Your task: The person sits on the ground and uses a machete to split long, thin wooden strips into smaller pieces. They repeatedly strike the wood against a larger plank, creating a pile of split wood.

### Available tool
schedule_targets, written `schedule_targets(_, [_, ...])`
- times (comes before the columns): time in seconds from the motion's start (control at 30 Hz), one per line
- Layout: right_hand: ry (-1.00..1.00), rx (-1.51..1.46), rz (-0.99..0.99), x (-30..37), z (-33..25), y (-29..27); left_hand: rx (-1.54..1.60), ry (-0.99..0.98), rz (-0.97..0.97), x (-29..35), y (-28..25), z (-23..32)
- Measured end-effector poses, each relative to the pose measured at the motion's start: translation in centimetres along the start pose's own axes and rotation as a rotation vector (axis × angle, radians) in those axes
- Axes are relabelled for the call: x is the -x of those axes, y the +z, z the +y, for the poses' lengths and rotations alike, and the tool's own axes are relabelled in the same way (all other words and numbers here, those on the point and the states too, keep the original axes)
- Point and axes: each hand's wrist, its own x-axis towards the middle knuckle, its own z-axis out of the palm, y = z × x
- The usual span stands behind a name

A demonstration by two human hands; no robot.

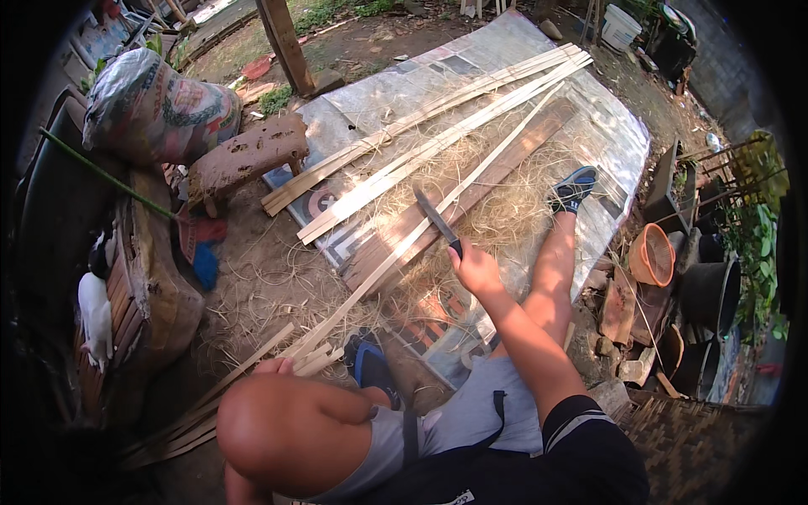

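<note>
My right hand (477, 271) is closed round the handle of a knife (436, 220). Its dark blade rests on or just over a long, thin bamboo strip (370, 282) that slants across a brown wooden plank (526, 141). Mostly hidden behind my bent knee, my left hand (275, 366) shows only some curled fingers, at the near end of this strip. Other pale strips (316, 364) lie beside those fingers. Thin curly shavings (497, 198) are scattered over the plank and around it.
Bundles of split bamboo (438, 151) lie on a grey printed sheet (619, 139). Left of it stand a worn wooden bench (248, 160) and a stuffed sack (160, 105). A black-and-white cat (95, 311) rests on slats. An orange bucket (652, 255) is at the right.
</note>
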Motion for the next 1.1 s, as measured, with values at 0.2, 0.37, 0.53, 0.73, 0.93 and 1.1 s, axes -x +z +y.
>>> schedule_targets(0.2, [-0.581, 0.117, -0.044, 7.9, -5.2, 0.6, 0.075, 0.375, 0.186, -6.4, 4.0, 5.4])
schedule_targets(0.37, [0.01, 0.072, 0.329, -0.6, 7.2, 0.1, 0.134, 0.323, 0.054, -6.7, 2.1, 2.5])
schedule_targets(0.53, [-0.182, -0.093, -0.267, 7.4, -6.0, 0.5, -0.352, 0.467, 0.443, -5.9, 6.0, 9.8])
schedule_targets(0.73, [-0.083, 0.104, 0.103, 2.8, 0.3, 0.1, -0.438, 0.345, 0.46, -4.6, 4.8, 7.0])
schedule_targets(0.93, [-0.101, -0.15, -0.096, 3.5, -4.6, 0.2, -0.229, 0.251, 0.177, -4.7, 2.6, 10.1])
schedule_targets(1.1, [-0.387, -0.069, -0.218, 8.0, -7.2, -1.0, -0.115, 0.351, 0.152, -5.8, 4.2, 9.3])
